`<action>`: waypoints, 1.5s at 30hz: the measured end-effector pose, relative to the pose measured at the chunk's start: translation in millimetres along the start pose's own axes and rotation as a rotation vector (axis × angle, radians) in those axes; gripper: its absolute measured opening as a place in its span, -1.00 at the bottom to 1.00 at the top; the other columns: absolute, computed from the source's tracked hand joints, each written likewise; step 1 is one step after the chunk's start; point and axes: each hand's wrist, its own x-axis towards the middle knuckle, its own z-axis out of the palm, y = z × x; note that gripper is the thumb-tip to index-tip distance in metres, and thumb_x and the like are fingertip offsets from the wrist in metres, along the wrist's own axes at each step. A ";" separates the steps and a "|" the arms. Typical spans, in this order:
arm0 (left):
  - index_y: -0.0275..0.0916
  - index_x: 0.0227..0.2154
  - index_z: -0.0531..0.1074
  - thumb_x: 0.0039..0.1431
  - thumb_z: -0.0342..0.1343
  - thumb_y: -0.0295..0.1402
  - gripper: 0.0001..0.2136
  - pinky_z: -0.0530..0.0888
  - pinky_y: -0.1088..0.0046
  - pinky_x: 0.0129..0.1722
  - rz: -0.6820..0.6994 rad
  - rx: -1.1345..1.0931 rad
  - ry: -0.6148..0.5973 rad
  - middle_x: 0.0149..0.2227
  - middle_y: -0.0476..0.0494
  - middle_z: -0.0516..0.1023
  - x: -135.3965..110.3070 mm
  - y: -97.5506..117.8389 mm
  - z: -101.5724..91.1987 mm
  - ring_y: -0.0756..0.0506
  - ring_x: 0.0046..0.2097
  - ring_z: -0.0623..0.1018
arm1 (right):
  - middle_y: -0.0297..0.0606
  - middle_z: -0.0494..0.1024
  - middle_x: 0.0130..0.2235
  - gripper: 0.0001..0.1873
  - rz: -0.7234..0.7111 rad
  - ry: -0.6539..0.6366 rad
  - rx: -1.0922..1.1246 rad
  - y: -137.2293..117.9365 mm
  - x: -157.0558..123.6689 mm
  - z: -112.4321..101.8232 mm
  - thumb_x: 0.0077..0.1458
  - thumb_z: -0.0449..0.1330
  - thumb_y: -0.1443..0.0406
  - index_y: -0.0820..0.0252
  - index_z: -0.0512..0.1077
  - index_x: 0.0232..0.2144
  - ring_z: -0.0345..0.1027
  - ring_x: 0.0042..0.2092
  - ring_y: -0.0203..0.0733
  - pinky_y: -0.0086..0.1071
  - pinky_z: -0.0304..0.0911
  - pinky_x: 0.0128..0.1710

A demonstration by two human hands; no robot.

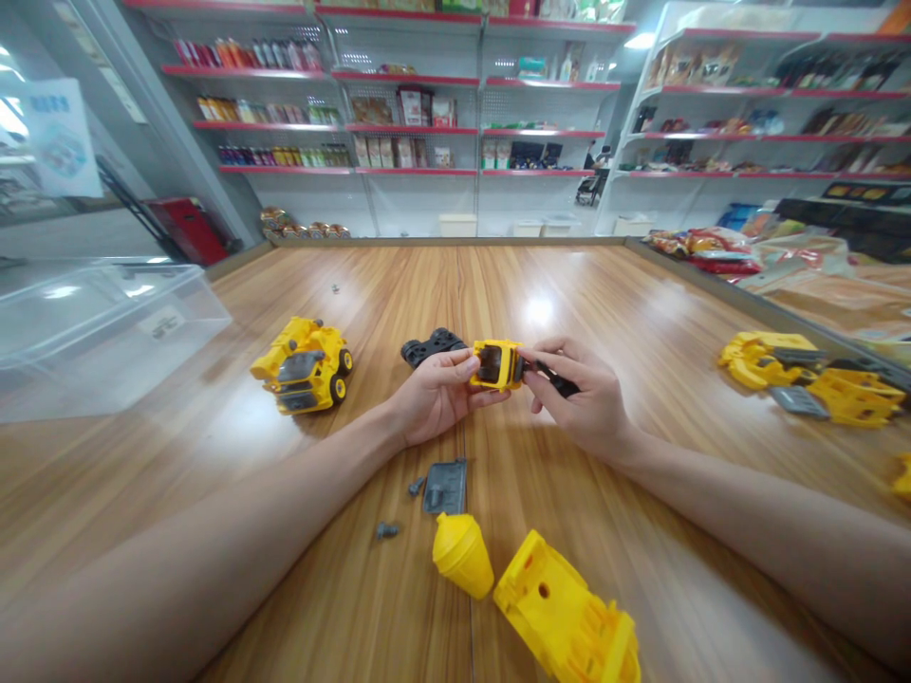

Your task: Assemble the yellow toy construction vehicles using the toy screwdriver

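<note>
My left hand [445, 394] is closed on a small yellow toy truck cab [498, 365] with a dark window, thumb on its left side. In my right hand [587, 394] is a black screwdriver [559, 378], its front end up against the cab's right side; the tip is hidden. Just behind my left fingers lies a black toy chassis [432, 345]. Nearer me are a grey plate part [445, 487], two grey toy screws [386, 530], a yellow mixer drum [462, 555] and a larger yellow truck body piece [566, 612].
An assembled yellow toy truck [303, 368] stands on the left, near a clear plastic bin [106, 332]. More yellow and grey toy parts [811, 375] lie at the right edge. Stocked shelves [413, 128] stand beyond the wooden table [384, 285], with packaged goods [712, 249] to the right.
</note>
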 end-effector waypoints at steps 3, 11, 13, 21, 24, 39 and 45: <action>-0.42 -0.07 0.51 0.24 0.07 -0.42 -0.74 0.48 0.21 0.07 -0.012 -0.054 0.008 -0.05 -0.33 0.59 0.3 0.6 -1.0 -0.22 0.00 0.58 | -0.18 0.49 -0.14 -0.74 0.006 0.013 -0.041 -0.9 1.0 -0.5 0.17 0.20 0.34 0.16 0.51 -0.07 0.43 -0.41 -0.34 -0.44 0.42 -0.54; -0.41 -0.06 0.50 0.27 0.02 -0.43 -0.73 0.50 0.18 0.03 -0.068 -0.136 0.089 -0.06 -0.32 0.60 1.6 0.5 -3.2 -0.23 -0.03 0.59 | -0.20 0.56 -0.22 -0.88 -0.173 0.042 -0.213 -2.0 4.7 -2.8 0.15 0.24 0.36 0.18 0.53 -0.23 0.48 -0.24 -0.21 -0.34 0.44 -0.24; -0.42 -0.06 0.50 0.27 0.01 -0.44 -0.73 0.49 0.18 0.04 -0.060 -0.136 0.086 -0.08 -0.31 0.60 1.7 0.6 -2.9 -0.22 -0.04 0.59 | -0.22 0.57 -0.23 -0.88 -0.179 0.060 -0.224 -0.8 4.9 -2.4 0.14 0.25 0.37 0.18 0.52 -0.23 0.48 -0.24 -0.22 -0.34 0.42 -0.22; -0.46 -0.09 0.51 0.26 0.03 -0.47 -0.75 0.45 0.18 0.10 -0.048 -0.088 0.072 -0.08 -0.34 0.60 1.8 -0.8 -2.6 -0.21 -0.02 0.58 | -0.27 0.58 -0.32 -0.92 -0.081 0.042 -0.244 0.9 3.5 -2.2 0.14 0.26 0.33 0.20 0.50 -0.27 0.46 -0.33 -0.27 -0.40 0.34 -0.31; -0.45 -0.08 0.51 0.25 0.05 -0.45 -0.75 0.44 0.17 0.10 -0.043 -0.077 0.083 -0.06 -0.35 0.59 2.2 -1.8 -3.6 -0.21 -0.03 0.59 | -0.27 0.58 -0.30 -0.93 -0.111 0.033 -0.258 0.1 3.6 -2.8 0.13 0.26 0.36 0.21 0.50 -0.28 0.45 -0.30 -0.26 -0.40 0.33 -0.28; -0.44 -0.07 0.50 0.24 0.06 -0.45 -0.75 0.48 0.19 0.06 -0.048 -0.056 0.079 -0.05 -0.37 0.59 2.9 -2.1 -3.9 -0.22 -0.02 0.59 | -0.32 0.55 -0.45 -0.91 -0.053 0.033 -0.354 2.1 2.3 -3.1 0.12 0.27 0.29 0.23 0.51 -0.35 0.35 -0.48 -0.34 -0.45 0.21 -0.46; -0.45 -0.05 0.49 0.26 0.04 -0.47 -0.73 0.49 0.21 0.05 -0.053 -0.045 0.073 -0.06 -0.37 0.59 2.8 -1.6 -2.2 -0.19 -0.03 0.59 | -0.33 0.49 -0.52 -0.76 -0.042 0.005 -0.435 5.9 4.4 -3.8 0.17 0.23 0.19 0.23 0.46 -0.46 0.30 -0.52 -0.34 -0.43 0.15 -0.50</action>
